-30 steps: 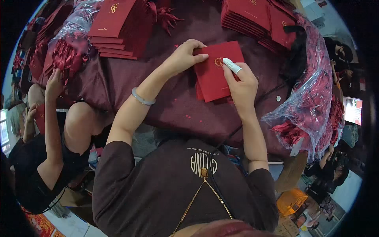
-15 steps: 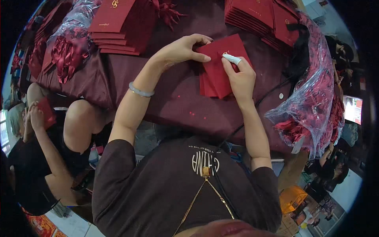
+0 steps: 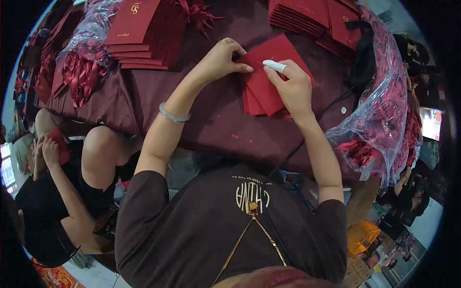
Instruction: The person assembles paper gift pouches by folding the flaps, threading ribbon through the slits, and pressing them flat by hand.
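Observation:
Flat red paper bags [image 3: 270, 96] lie in a loose, fanned pile on the cloth-covered table in front of me. My left hand [image 3: 225, 60] is at the upper left edge of the top one, thumb on its face and fingers curled behind the edge. My right hand [image 3: 292, 86] rests over the right part of the same bag, thumb and index finger close together. A white wrap [image 3: 275, 66] covers that index finger, its tip on the bag's middle. Whatever sits between those fingertips is too small to make out.
Stacks of dark red bags with gold print stand at the upper left [image 3: 137, 31] and upper right [image 3: 300, 17]. Bundles of red ribbon in clear plastic lie left [image 3: 84, 69] and right [image 3: 374, 120]. A dark cord [image 3: 331, 108] crosses the table. Another person [image 3: 62, 187] sits at left.
My right hand has shifted a little left over the top bag, whose angle has changed slightly, with more red showing at its right. My left hand stays at the bag's left edge.

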Tool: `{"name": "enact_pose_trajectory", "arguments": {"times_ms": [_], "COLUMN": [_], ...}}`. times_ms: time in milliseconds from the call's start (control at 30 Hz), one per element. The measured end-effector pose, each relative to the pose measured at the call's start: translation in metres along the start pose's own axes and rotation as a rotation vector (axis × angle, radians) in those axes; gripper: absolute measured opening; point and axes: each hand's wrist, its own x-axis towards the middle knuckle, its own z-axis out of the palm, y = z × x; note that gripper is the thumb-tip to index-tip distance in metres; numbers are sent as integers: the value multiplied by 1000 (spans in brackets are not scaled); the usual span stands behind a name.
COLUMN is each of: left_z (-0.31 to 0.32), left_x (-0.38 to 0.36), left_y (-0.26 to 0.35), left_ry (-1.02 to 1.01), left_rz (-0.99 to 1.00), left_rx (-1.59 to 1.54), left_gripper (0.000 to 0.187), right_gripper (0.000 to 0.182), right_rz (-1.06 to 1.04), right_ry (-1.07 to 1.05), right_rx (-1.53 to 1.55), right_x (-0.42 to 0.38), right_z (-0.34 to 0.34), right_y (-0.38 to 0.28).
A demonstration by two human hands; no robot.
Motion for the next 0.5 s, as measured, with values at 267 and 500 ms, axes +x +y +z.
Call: {"name": "enact_pose_trajectory", "arguments": {"times_ms": [267,500], "left_z": [-3,-13], "left_x": [-2,-6], "left_y": [12,15], "left_ry": [-18,-166], "left_rz": [-76,-158], "left_rx": [-162,-559], "left_gripper": [41,37], "right_gripper": [13,13], "right_rz": [-150,-7], "right_ry": [48,96], "right_rx": [-81,171], "right_x": [14,9], "right_z": [24,19], "right_y": [7,8]}}
